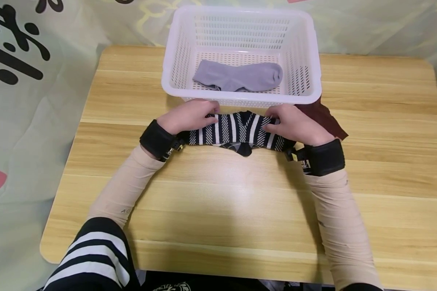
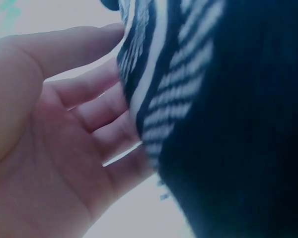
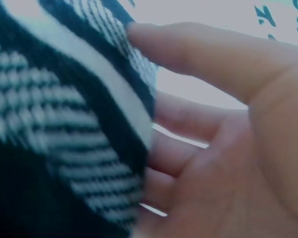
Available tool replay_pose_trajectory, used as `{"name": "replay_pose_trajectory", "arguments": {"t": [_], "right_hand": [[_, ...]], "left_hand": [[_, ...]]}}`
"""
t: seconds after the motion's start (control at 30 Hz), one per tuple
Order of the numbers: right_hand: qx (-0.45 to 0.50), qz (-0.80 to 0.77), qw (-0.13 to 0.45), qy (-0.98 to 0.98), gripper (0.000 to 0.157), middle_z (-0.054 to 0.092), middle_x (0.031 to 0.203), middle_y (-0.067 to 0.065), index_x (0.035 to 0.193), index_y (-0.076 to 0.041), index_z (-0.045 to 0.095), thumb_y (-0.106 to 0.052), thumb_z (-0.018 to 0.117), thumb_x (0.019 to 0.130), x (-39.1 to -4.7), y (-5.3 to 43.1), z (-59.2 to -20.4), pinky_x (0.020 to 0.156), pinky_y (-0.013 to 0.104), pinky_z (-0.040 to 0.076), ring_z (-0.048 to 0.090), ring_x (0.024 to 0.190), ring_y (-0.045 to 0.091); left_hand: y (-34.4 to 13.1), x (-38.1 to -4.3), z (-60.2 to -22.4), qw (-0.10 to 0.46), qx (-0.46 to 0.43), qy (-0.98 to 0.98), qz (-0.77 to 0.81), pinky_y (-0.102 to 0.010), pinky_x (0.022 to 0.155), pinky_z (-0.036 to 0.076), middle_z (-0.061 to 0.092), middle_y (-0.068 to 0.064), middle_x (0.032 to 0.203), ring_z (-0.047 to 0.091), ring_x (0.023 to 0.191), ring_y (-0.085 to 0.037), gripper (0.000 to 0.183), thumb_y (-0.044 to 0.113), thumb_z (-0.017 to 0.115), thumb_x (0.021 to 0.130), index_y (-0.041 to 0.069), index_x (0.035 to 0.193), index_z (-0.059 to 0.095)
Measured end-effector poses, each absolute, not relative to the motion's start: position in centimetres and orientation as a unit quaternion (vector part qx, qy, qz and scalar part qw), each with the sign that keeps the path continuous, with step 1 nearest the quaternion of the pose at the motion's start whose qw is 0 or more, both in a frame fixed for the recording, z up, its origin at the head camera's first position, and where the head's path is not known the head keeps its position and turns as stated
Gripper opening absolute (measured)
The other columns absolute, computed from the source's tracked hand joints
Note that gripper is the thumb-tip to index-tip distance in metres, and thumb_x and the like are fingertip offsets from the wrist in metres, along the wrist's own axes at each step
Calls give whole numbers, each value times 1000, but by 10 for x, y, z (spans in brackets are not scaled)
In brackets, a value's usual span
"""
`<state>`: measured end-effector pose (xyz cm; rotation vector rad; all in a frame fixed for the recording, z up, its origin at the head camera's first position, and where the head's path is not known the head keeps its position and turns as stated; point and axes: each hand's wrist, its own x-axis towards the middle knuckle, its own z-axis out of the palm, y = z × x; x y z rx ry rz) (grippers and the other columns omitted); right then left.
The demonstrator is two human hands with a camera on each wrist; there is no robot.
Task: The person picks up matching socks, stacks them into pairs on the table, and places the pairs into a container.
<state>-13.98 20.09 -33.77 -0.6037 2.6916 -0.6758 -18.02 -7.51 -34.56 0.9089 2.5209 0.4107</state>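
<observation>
Chiefly, one striped sock, black and white knit with ribbed-looking diagonal texture, spread crosswise between two hands, just in front of the basket's near side. Grey patterned material and a black tip show below its lower edge; whether single or paired, cannot be told. Full contact with the worktop likewise uncertain.

Left hand: thumb on the near face, fingers behind the fabric, a light pinch near the upper edge. Right hand: matching pinch at the other end, thumb in front, fingers nearly closed on the cloth, palm free.

Handling, as judged: very light, soft, limp, stretchy; unbreakable in ordinary use; knit grips well, slipping improbable. Likely faults: sagging middle, layers sliding out of line. Best hold: both ends at the upper edge, all layers caught between thumb and fingers, with gentle outward tension to keep it flat.

Adjacent items: white plastic basket, perforated, holding one lavender-grey sock, toe to the right; maroon cloth, partly hidden, beside the basket's near right corner.
</observation>
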Motion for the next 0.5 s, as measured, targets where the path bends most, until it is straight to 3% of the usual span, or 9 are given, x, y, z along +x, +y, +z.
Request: {"name": "replay_pose_trajectory", "arguments": {"t": [0.1,0.23,0.5], "right_hand": [[-204,-239,133,940,26,68,104,19,108,3,65,-15,67,90,-142,192,-346,90,46,46,60,97,31],[-207,-240,115,941,32,65,113,22,114,5,62,-16,66,91,-142,183,-354,98,50,44,59,108,35],[-222,-268,111,931,23,65,105,21,107,5,62,-2,65,85,-139,181,-349,93,48,46,58,100,32]], "left_hand": [[-71,-179,-348,197,332,910,149,-40,99,48,67,-11,118,62,103,-24,29,23,57,98,4,121,61],[-67,-177,-349,179,344,909,152,-40,102,48,67,-11,121,63,112,-26,29,21,60,97,5,121,60],[-70,-174,-343,186,361,901,152,-40,100,48,66,-10,116,61,109,-26,30,9,70,87,5,115,59]]}}
